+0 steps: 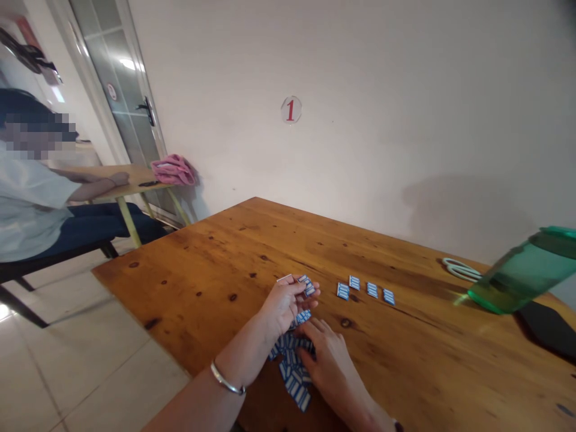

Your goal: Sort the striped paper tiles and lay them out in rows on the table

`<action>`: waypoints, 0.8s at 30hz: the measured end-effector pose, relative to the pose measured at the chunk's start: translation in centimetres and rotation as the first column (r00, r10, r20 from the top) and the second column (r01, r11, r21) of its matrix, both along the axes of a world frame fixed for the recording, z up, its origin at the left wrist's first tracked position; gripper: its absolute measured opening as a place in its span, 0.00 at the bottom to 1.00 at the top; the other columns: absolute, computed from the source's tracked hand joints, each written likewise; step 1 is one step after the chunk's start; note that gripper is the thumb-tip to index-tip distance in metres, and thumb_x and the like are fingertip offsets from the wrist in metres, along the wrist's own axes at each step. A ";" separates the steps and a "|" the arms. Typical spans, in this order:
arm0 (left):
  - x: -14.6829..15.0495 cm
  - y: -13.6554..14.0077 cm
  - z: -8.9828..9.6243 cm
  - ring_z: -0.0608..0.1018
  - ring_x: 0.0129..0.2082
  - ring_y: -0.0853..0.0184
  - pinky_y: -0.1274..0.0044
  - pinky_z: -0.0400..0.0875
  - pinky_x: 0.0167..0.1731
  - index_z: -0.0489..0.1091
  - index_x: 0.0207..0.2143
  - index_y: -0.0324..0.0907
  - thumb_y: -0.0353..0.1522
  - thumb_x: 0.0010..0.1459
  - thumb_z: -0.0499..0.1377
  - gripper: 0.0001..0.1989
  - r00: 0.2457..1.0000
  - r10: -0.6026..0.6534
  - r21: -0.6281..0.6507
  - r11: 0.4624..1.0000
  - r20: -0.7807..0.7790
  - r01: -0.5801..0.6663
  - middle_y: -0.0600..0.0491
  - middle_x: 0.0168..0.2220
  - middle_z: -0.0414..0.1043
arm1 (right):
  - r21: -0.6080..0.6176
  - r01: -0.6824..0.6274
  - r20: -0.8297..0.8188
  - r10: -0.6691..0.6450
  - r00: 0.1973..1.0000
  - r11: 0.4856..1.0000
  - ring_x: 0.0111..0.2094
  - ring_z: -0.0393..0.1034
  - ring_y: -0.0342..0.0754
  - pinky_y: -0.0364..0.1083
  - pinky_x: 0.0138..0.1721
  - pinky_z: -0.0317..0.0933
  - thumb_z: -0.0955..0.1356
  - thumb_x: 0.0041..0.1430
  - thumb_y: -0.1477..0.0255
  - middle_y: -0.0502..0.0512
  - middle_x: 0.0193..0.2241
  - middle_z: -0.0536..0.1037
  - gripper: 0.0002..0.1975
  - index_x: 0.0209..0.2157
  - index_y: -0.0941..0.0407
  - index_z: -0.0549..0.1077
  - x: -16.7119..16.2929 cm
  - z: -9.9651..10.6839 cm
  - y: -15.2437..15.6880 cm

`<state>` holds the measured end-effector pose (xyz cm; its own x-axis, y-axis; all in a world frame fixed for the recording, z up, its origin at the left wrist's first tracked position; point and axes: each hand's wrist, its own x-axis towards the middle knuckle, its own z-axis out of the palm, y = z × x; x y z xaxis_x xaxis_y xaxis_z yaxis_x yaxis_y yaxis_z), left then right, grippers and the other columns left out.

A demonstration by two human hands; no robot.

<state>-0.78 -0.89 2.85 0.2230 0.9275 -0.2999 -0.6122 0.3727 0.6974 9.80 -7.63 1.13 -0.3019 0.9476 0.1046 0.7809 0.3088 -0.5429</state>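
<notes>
My left hand (288,300) is closed on a small blue-and-white card (307,285), pinched between thumb and fingers; whether more than one card is in it I cannot tell. Below it lies a loose pile of similar blue-and-white cards (294,384). My right hand (328,351) reaches over the right side of the pile, its thumb apart from its bent fingers. Its fingertips touch or nearly touch the cards, and some cards are hidden under it. Several more small cards (371,290) lie spaced out on the wooden table (252,252), to the right of my left hand.
A green see-through bottle (517,276) leans at the table's right, beside a white coiled cable (459,269) and a dark flat object (546,327). A wall (360,150) borders the far edge. At left, another person sits at a separate table (130,186) with a pink cloth (173,170).
</notes>
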 end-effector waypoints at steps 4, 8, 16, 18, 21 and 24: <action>0.2 -0.1 -0.1 0.78 0.26 0.68 0.78 0.72 0.23 0.63 0.28 0.37 0.19 0.51 0.53 0.07 0.999 0.007 0.031 1.000 -0.048 -0.006 0.48 0.28 0.76 | 0.005 0.015 -0.216 -0.014 0.976 1.000 0.31 0.64 0.46 0.42 0.33 0.54 0.63 0.47 0.80 0.51 0.26 0.73 0.07 0.23 0.55 0.69 0.3 -0.6 0.3; 0.6 -0.3 -0.2 0.78 0.26 0.67 0.79 0.71 0.22 0.64 0.28 0.37 0.21 0.49 0.56 0.05 0.989 0.019 0.092 0.996 -0.148 -0.005 0.48 0.27 0.76 | -0.178 0.049 -0.587 -0.146 0.797 0.983 0.21 0.59 0.42 0.40 0.24 0.52 0.65 0.50 0.67 0.47 0.19 0.68 0.09 0.21 0.57 0.69 1.5 -1.1 0.9; 1.5 -1.2 -0.3 0.77 0.25 0.67 0.78 0.70 0.25 0.69 0.27 0.38 0.27 0.44 0.61 0.05 0.969 -0.057 0.150 0.984 -0.239 0.095 0.51 0.25 0.76 | -0.281 0.075 -0.884 -0.288 0.368 0.957 0.29 0.68 0.48 0.45 0.34 0.61 0.67 0.49 0.60 0.54 0.26 0.76 0.15 0.29 0.58 0.75 3.0 0.6 1.4; 1.8 -1.3 -0.3 0.77 0.24 0.66 0.77 0.69 0.24 0.68 0.27 0.39 0.27 0.44 0.60 0.05 0.963 -0.076 0.132 0.985 -0.258 0.113 0.52 0.24 0.75 | -0.296 0.082 -0.892 -0.306 0.332 0.952 0.33 0.69 0.50 0.48 0.40 0.61 0.68 0.48 0.61 0.55 0.29 0.77 0.14 0.31 0.57 0.76 3.1 1.0 1.3; 2.0 -1.5 -0.2 0.76 0.22 0.67 0.78 0.68 0.24 0.68 0.24 0.39 0.27 0.43 0.61 0.03 0.948 -0.087 0.125 0.984 -0.307 0.131 0.53 0.21 0.74 | -0.319 0.117 -0.879 -0.339 0.336 0.941 0.34 0.70 0.52 0.50 0.41 0.62 0.69 0.46 0.61 0.56 0.29 0.78 0.14 0.29 0.57 0.76 3.3 0.9 1.4; 2.0 -1.7 -0.1 0.75 0.22 0.68 0.79 0.67 0.24 0.70 0.23 0.38 0.28 0.43 0.61 0.03 0.937 -0.101 0.135 0.979 -0.336 0.154 0.52 0.22 0.74 | -0.315 0.149 -0.867 -0.348 0.358 0.937 0.33 0.70 0.52 0.50 0.38 0.63 0.69 0.45 0.61 0.56 0.28 0.78 0.14 0.28 0.57 0.76 3.4 0.6 1.5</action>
